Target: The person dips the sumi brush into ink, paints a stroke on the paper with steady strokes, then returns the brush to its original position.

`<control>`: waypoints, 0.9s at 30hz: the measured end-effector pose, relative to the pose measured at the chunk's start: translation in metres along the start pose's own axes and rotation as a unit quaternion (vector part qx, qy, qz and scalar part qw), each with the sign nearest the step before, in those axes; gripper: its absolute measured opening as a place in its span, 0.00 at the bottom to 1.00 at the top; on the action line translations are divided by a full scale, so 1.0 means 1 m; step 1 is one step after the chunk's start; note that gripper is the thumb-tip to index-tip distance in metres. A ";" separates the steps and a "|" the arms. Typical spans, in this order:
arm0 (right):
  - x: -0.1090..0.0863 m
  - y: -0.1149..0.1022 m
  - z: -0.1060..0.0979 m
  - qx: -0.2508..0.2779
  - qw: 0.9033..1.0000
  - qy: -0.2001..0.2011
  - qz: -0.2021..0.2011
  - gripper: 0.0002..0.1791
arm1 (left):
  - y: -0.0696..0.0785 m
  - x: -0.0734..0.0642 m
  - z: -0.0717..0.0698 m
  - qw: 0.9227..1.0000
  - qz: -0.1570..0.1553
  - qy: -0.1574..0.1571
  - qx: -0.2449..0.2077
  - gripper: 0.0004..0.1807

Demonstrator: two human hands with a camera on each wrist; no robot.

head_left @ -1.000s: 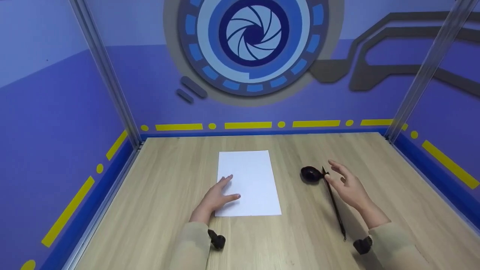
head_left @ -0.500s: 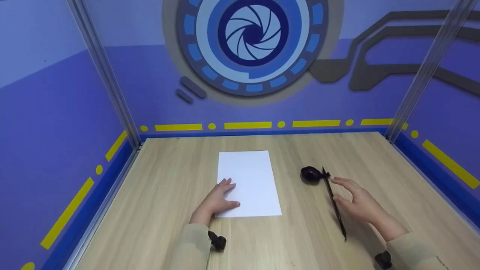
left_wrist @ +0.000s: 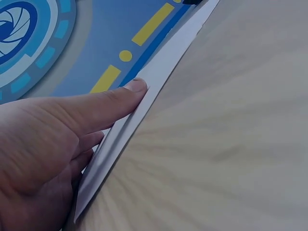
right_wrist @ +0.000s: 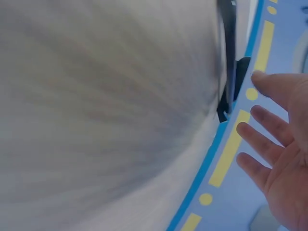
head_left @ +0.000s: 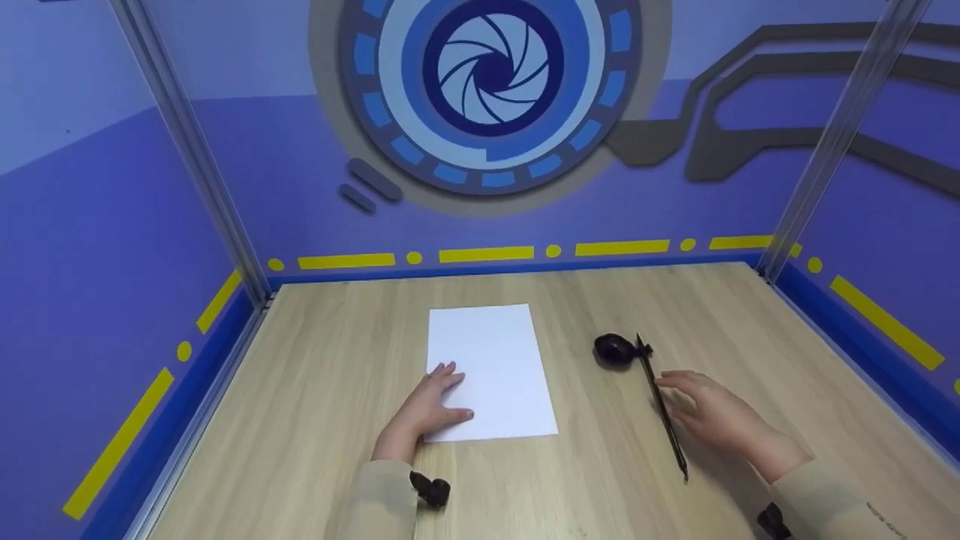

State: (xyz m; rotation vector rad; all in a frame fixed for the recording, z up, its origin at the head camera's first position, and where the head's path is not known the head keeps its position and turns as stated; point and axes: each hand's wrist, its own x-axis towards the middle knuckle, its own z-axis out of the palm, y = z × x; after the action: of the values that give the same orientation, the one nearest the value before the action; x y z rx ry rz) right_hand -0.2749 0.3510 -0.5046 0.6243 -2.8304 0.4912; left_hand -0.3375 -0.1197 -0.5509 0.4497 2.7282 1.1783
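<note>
My left hand (head_left: pixel 426 409) rests over the lower left edge of a white sheet of paper (head_left: pixel 499 360), with thumb and fingers spread. The left wrist view shows that thumb on the paper (left_wrist: pixel 163 65). To the right lies a slim black writing brush (head_left: pixel 664 412), its pointed tip away from me and a small loop at the near end. Its upper part lies across a piece beside a glossy black round dish (head_left: pixel 615 351). My right hand (head_left: pixel 720 416) hovers just right of the brush, holding nothing. In the right wrist view its fingers (right_wrist: pixel 260 144) are loosely extended near the dark shaft.
Everything lies on a light wooden table (head_left: pixel 330 360). A blue and purple printed wall (head_left: pixel 465 225) stands along the back, with side panels left and right. Metal posts (head_left: pixel 196 150) mark the back corners. A small black camera (head_left: pixel 431 491) sits on the left wrist.
My right hand has drawn back from above the brush's upper end to a lower spot at its right side. The left hand has slid slightly nearer along the paper. The view has shifted slightly.
</note>
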 end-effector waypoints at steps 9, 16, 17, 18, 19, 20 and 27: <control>0.002 0.011 0.008 -0.125 0.981 0.051 -0.138 0.20 | -0.001 -0.001 -0.001 1.000 0.012 -0.003 0.013 0.41; 0.001 0.016 0.003 -0.202 0.956 -0.012 -0.211 0.28 | 0.000 -0.001 -0.001 1.000 0.013 -0.002 0.016 0.41; 0.002 0.016 0.003 -0.213 0.951 -0.020 -0.221 0.29 | 0.001 -0.001 -0.001 1.000 0.012 -0.001 0.016 0.41; 0.003 0.017 0.003 -0.225 0.946 -0.028 -0.232 0.29 | 0.001 -0.001 -0.001 1.000 0.012 -0.001 0.015 0.41; 0.004 0.018 0.003 -0.236 0.940 -0.034 -0.243 0.29 | 0.001 -0.001 -0.001 1.000 0.011 -0.001 0.016 0.41; 0.005 0.018 0.003 -0.245 0.936 -0.039 -0.252 0.29 | 0.001 -0.001 -0.001 1.000 0.011 0.000 0.016 0.41; 0.007 0.021 0.005 -0.285 0.914 -0.057 -0.284 0.26 | -0.001 0.000 0.000 1.000 0.018 -0.001 0.021 0.41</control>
State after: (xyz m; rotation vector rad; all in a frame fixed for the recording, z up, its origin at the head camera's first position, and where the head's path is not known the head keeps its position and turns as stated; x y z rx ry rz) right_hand -0.2912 0.3644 -0.5135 1.2862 -2.5021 -0.4651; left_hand -0.3375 -0.1206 -0.5513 0.5081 2.7590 1.1293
